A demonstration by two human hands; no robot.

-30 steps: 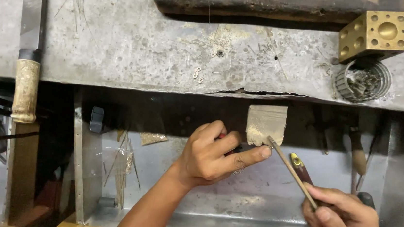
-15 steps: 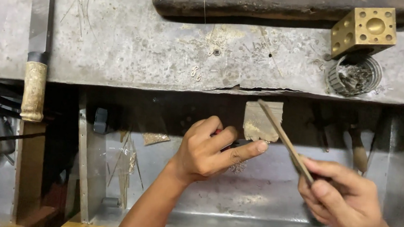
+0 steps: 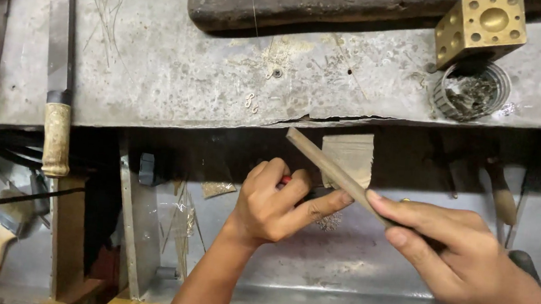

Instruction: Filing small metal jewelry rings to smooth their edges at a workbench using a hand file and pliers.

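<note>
File (image 3: pixel 334 170) slants from the wooden peg (image 3: pixel 348 159) under the worktop (image 3: pixel 179 79) into my right hand (image 3: pixel 463 260), fingers closed around it; stiff steel, best gripped low. My left hand (image 3: pixel 275 204) pinches something small, mostly hidden.

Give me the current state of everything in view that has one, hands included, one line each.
Right hand: closed around the file's handle, forefinger laid along it.
File: held tilted, tip up by the bench edge.
Left hand: curled, pinching a small piece with a red bit showing; what it is cannot be told.
Wooden peg: juts from the bench edge, worn.
Brass block: resting on the bench, tilted.
Metal bench top: scratched, front edge cracked.
</note>
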